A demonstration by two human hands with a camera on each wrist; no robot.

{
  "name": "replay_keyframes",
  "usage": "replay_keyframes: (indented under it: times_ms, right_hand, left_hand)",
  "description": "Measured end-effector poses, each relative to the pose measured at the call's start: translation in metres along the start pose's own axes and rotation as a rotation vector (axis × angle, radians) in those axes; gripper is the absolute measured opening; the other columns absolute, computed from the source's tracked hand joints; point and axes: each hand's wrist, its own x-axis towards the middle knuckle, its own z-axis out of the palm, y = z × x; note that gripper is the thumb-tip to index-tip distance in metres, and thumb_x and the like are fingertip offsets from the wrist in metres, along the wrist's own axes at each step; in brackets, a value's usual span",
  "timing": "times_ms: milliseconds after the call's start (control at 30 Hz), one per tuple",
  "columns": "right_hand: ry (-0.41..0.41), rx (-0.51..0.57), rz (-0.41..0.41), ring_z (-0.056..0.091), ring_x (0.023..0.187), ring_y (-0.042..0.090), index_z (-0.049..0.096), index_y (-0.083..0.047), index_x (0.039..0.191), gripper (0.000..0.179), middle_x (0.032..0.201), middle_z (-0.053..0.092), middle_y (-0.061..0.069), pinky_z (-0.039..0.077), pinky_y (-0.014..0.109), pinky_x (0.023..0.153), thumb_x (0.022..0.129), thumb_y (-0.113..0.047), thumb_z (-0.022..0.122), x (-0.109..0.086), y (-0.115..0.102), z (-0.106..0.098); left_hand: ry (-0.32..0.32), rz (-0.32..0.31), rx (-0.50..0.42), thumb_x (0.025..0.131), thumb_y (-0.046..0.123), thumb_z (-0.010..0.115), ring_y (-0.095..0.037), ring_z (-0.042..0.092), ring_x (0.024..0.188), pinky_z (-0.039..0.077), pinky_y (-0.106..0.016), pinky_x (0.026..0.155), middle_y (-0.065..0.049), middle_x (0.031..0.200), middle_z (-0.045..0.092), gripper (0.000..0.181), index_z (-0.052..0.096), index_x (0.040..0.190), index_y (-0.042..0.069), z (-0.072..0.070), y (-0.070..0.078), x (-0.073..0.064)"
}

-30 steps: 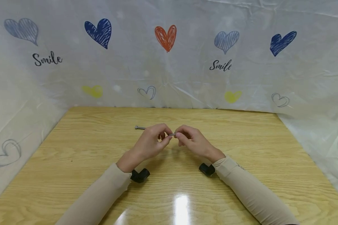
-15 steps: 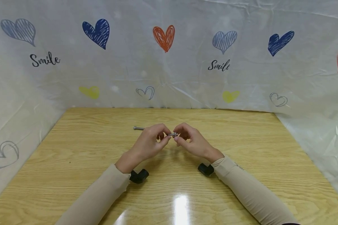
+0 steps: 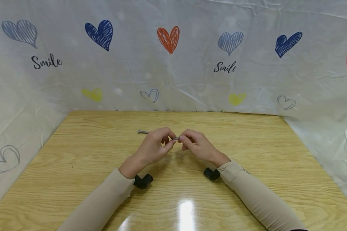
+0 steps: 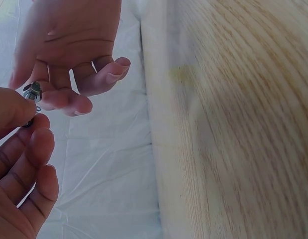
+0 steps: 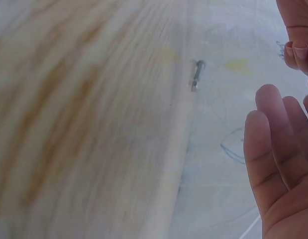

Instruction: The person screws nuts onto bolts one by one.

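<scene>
Above the table, my left hand (image 3: 154, 146) pinches a small metal bolt (image 3: 176, 138) between thumb and fingertips. A hex nut (image 4: 33, 91) sits on the bolt's far end in the left wrist view. My right hand (image 3: 199, 146) has its thumb and index finger at that end, on the nut; its other fingers are loosely bent. The left fingers hide much of the bolt. A second bolt (image 3: 142, 132) lies on the table behind the left hand, partly covered by it in the head view. The right wrist view shows that second bolt (image 5: 198, 75) with what looks like a nut on it.
The wood-grain table (image 3: 84, 144) spreads round both hands. A white sheet (image 3: 196, 80) printed with hearts hangs behind it and at the sides. Black devices, one at the left wrist (image 3: 143, 181) and one at the right wrist (image 3: 211, 174), sit under the sleeves.
Half a second ago the right fingers were spread apart, leaving the nut in view; now they have closed back on it. The left hand stays nearly still with the bolt.
</scene>
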Motion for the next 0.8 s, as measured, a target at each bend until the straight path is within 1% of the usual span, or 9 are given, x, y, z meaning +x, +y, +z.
replay_keyframes:
  times_ms: [100,200,333,433,533,667,800]
  right_hand:
    - [-0.006,0.017,0.027,0.060,0.076,0.039,0.060,-0.001,0.105,0.017,0.083,0.061,0.021,0.049,0.033,0.067,0.102,-0.008,0.045,0.000,0.001,0.000]
    - [-0.007,0.034,0.026,0.060,0.076,0.042,0.058,0.000,0.111,0.017,0.084,0.061,0.024,0.049,0.033,0.066,0.102,-0.008,0.046,0.000,0.006,0.001]
    - [0.006,0.043,0.009,0.060,0.075,0.040,0.056,-0.003,0.115,0.017,0.087,0.061,0.019,0.049,0.041,0.066,0.101,-0.008,0.047,0.001,0.024,0.003]
    - [0.014,0.046,0.002,0.062,0.075,0.036,0.055,-0.004,0.117,0.018,0.093,0.062,0.012,0.051,0.044,0.067,0.100,-0.011,0.050,0.002,0.035,0.004]
    - [0.020,0.049,-0.021,0.064,0.075,0.030,0.055,-0.004,0.118,0.022,0.099,0.062,0.010,0.053,0.041,0.069,0.098,-0.014,0.055,0.002,0.038,0.003]
    - [0.022,0.057,-0.061,0.064,0.074,0.024,0.053,0.000,0.117,0.024,0.103,0.060,0.015,0.054,0.036,0.070,0.096,-0.010,0.058,0.003,0.038,0.004]
    - [0.026,0.062,-0.058,0.064,0.075,0.024,0.052,0.001,0.115,0.022,0.104,0.059,0.016,0.054,0.035,0.070,0.095,-0.005,0.057,0.003,0.037,0.004]
  left_hand:
    - [-0.004,-0.003,0.001,0.086,0.001,0.070,-0.006,0.048,0.062,0.043,-0.025,0.058,0.002,0.082,0.061,0.012,0.064,0.091,0.010,0.000,0.000,0.000]
    - [-0.008,-0.005,0.004,0.086,0.002,0.069,-0.006,0.048,0.062,0.043,-0.025,0.057,0.002,0.082,0.061,0.011,0.064,0.091,0.010,0.000,0.000,0.000]
    - [-0.007,-0.006,0.005,0.086,0.001,0.070,-0.006,0.048,0.062,0.043,-0.025,0.057,0.002,0.082,0.061,0.011,0.064,0.091,0.010,0.000,0.000,-0.001]
    - [-0.008,-0.007,0.006,0.086,0.002,0.070,-0.006,0.048,0.062,0.043,-0.025,0.057,0.002,0.082,0.061,0.011,0.064,0.091,0.009,0.000,0.000,-0.001]
    - [-0.010,-0.011,0.007,0.086,0.002,0.070,-0.006,0.049,0.062,0.043,-0.025,0.057,0.002,0.083,0.062,0.010,0.064,0.092,0.008,0.000,0.000,-0.001]
    - [-0.011,-0.015,0.005,0.086,0.002,0.070,-0.006,0.049,0.062,0.043,-0.025,0.057,0.002,0.083,0.062,0.010,0.065,0.092,0.007,0.000,0.000,-0.001]
    - [-0.011,-0.016,0.002,0.086,0.002,0.070,-0.006,0.049,0.063,0.043,-0.025,0.057,0.002,0.083,0.062,0.010,0.064,0.091,0.008,0.000,0.000,-0.001]
